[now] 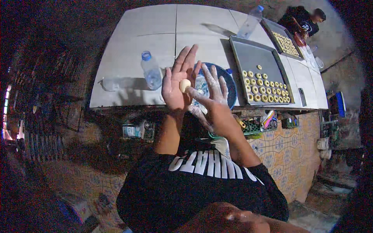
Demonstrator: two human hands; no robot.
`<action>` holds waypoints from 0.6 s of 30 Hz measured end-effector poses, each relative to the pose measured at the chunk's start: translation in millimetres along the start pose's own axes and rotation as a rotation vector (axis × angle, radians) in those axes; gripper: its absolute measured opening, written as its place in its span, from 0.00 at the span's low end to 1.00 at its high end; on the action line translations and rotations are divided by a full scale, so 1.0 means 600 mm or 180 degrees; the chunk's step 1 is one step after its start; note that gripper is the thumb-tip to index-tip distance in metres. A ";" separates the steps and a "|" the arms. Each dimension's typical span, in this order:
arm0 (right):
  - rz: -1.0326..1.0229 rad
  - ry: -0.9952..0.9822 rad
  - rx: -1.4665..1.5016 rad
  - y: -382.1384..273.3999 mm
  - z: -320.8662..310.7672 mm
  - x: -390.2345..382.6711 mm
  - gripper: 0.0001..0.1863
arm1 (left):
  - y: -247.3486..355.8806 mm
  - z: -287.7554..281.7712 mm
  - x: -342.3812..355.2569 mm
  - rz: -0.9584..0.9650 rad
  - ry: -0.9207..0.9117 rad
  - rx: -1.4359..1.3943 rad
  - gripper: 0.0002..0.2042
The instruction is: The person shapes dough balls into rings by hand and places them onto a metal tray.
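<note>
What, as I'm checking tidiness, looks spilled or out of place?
One small, round, yellowish dough piece juts out alone beyond the others in the grey rectangular metal tray, so the layout looks uneven. Nothing else clearly stands out.

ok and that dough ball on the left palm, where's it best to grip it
Probably a light pinch on two opposite sides of the dough ball, coming from above the left hand: it is small and rounded, and the open palm covers its underside. A digit of the right hand is at its lower right edge.
</note>
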State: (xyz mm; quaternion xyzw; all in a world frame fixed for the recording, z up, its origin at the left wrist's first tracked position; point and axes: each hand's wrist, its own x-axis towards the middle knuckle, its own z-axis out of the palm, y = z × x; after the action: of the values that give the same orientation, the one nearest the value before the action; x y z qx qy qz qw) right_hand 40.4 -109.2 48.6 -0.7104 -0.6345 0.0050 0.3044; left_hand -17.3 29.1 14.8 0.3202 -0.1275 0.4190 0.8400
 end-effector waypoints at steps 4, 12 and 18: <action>-0.0131 -0.0076 -0.0083 0.000 0.000 -0.002 0.26 | 0.006 -0.001 -0.008 0.0048 -0.0018 0.0052 0.40; -0.0114 -0.0025 -0.0044 -0.001 0.004 0.006 0.28 | -0.013 -0.009 -0.013 0.0291 -0.0248 0.0127 0.44; -0.0097 -0.0081 -0.0073 -0.005 -0.001 0.005 0.31 | -0.013 0.010 -0.025 0.0240 -0.0110 0.0379 0.43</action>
State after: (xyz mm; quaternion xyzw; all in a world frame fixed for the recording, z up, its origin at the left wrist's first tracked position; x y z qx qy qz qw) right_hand 38.7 -106.4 51.4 -0.7040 -0.6492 0.0022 0.2881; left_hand -20.1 12.0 8.8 0.3717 -0.1288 0.4516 0.8008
